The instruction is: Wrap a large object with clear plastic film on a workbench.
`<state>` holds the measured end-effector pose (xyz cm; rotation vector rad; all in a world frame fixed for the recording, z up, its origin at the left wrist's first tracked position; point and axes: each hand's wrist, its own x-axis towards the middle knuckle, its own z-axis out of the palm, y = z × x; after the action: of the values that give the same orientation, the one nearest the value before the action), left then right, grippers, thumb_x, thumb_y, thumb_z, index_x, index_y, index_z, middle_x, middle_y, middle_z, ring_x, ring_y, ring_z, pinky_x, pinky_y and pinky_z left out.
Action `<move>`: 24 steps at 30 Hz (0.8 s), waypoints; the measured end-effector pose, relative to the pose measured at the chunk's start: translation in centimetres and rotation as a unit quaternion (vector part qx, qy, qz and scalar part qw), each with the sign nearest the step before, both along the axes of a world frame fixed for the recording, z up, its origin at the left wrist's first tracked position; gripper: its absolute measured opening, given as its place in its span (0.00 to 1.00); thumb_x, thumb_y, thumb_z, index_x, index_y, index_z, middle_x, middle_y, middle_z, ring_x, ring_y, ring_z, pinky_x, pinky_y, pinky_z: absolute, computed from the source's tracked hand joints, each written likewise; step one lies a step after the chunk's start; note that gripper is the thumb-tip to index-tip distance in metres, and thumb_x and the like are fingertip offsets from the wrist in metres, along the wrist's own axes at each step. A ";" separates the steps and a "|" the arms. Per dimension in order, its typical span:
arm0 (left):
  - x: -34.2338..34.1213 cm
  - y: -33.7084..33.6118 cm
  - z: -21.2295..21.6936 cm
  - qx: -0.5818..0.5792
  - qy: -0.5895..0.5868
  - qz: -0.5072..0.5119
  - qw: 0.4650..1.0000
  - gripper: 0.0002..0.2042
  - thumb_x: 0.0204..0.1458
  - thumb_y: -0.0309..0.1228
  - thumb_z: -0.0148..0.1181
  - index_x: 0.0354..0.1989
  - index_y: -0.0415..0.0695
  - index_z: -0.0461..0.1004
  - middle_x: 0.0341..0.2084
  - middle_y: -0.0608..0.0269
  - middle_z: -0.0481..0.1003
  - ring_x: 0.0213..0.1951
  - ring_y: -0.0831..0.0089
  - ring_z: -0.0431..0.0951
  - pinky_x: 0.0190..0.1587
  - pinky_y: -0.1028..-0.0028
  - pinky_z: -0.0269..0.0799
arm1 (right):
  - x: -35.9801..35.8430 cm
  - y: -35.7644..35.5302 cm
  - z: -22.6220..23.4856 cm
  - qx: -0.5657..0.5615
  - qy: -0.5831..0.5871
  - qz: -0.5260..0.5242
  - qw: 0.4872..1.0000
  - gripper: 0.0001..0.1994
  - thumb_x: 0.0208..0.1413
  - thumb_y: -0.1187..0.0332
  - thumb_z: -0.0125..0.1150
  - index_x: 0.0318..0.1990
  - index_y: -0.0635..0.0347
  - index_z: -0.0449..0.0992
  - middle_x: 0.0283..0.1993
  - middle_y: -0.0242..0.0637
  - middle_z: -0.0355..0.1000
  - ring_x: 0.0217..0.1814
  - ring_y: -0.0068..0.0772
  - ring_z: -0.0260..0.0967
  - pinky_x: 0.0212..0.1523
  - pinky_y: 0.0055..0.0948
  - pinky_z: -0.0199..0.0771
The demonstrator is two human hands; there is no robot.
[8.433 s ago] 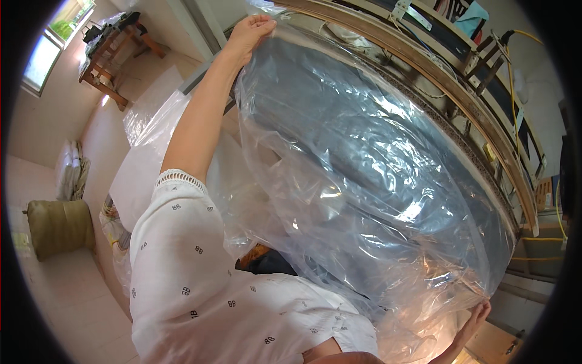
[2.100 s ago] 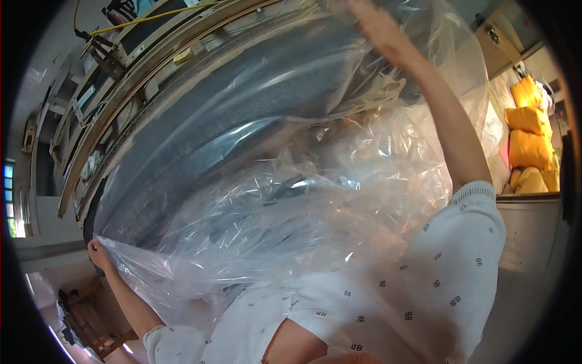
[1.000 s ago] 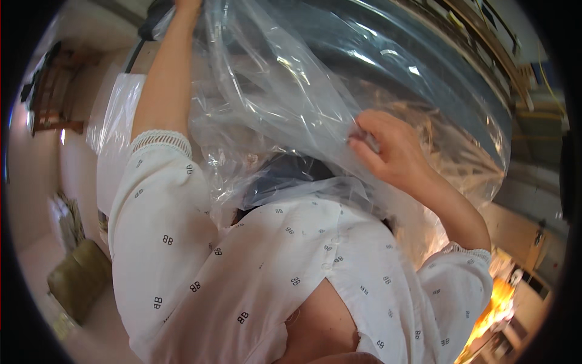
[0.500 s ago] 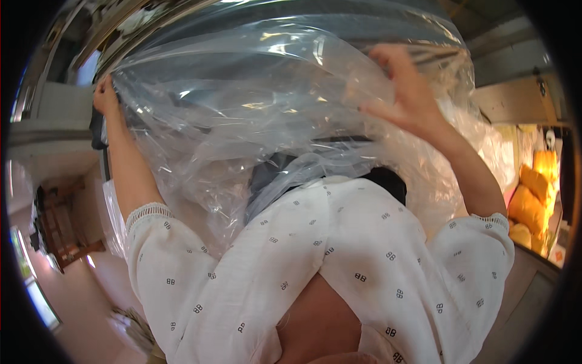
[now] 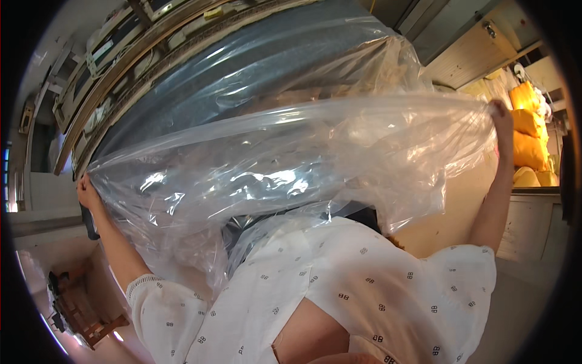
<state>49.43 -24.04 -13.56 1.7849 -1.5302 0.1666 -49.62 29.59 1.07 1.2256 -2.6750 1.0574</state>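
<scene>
A wide clear plastic sheet (image 5: 279,176) is stretched between my two hands, its upper edge pulled into a nearly straight fold. My left hand (image 5: 90,193) is closed on the gathered edge at the far left. At the far right, my right hand (image 5: 500,114) pinches the other end, where creases fan out from the fingers. Below the fold the sheet hangs in shiny wrinkles and drapes against my front. More of the plastic lies over a dark bluish surface (image 5: 200,79) beyond; whether it is one piece I cannot tell.
Long wooden rails (image 5: 121,67) run along the far left side, with small items on them. Orange-yellow bundles (image 5: 528,136) are stacked at the right, beside a pale wooden panel (image 5: 470,57). A brown wooden stool-like frame (image 5: 91,315) stands at lower left.
My right hand has swung outward to the right and closed on the sheet's edge, drawing it taut. My left hand, still gripping, sits lower in view.
</scene>
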 end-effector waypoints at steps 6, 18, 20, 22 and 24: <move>-0.2 1.0 0.7 -0.025 -0.015 0.050 0.998 0.19 0.46 0.48 0.55 0.32 0.42 0.75 0.29 0.59 0.76 0.32 0.65 0.74 0.38 0.71 0.66 | 2.7 -17.3 9.8 -0.042 0.629 -0.098 0.770 0.17 0.50 0.62 0.55 0.46 0.60 0.68 0.43 0.40 0.67 0.44 0.36 0.64 0.44 0.28 0.63; 6.1 8.6 1.7 0.043 -0.103 0.101 0.989 0.17 0.49 0.43 0.53 0.30 0.38 0.73 0.23 0.56 0.73 0.26 0.66 0.70 0.32 0.69 0.64 | 13.9 -30.9 -6.1 0.085 0.229 0.356 0.902 0.29 0.41 0.52 0.61 0.51 0.53 0.64 0.55 0.37 0.59 0.55 0.42 0.56 0.50 0.39 0.60; 6.8 8.5 1.0 0.032 -0.117 0.107 0.987 0.17 0.49 0.43 0.52 0.31 0.38 0.73 0.24 0.55 0.73 0.27 0.64 0.71 0.32 0.68 0.64 | 14.3 -33.5 -5.3 0.053 0.187 0.328 0.925 0.27 0.41 0.49 0.61 0.47 0.54 0.66 0.51 0.36 0.62 0.51 0.41 0.59 0.45 0.39 0.63; 6.3 7.5 0.7 0.017 -0.128 0.103 0.986 0.17 0.49 0.43 0.52 0.31 0.38 0.73 0.24 0.55 0.73 0.27 0.63 0.71 0.32 0.68 0.64 | 13.9 -35.8 -4.7 -0.136 0.475 0.208 0.844 0.17 0.46 0.55 0.60 0.37 0.57 0.70 0.34 0.31 0.67 0.36 0.31 0.64 0.35 0.30 0.64; 6.3 7.6 0.9 0.002 -0.143 0.104 0.984 0.17 0.49 0.43 0.52 0.32 0.39 0.73 0.27 0.54 0.74 0.29 0.62 0.71 0.34 0.68 0.64 | 12.1 -37.5 -5.0 -0.038 0.201 0.306 0.930 0.14 0.48 0.58 0.58 0.34 0.58 0.71 0.30 0.28 0.66 0.31 0.25 0.62 0.32 0.24 0.62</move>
<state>55.72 -16.46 -12.68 1.9890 -1.5335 0.5418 -37.49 -7.93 -3.91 2.0626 -1.9663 0.8027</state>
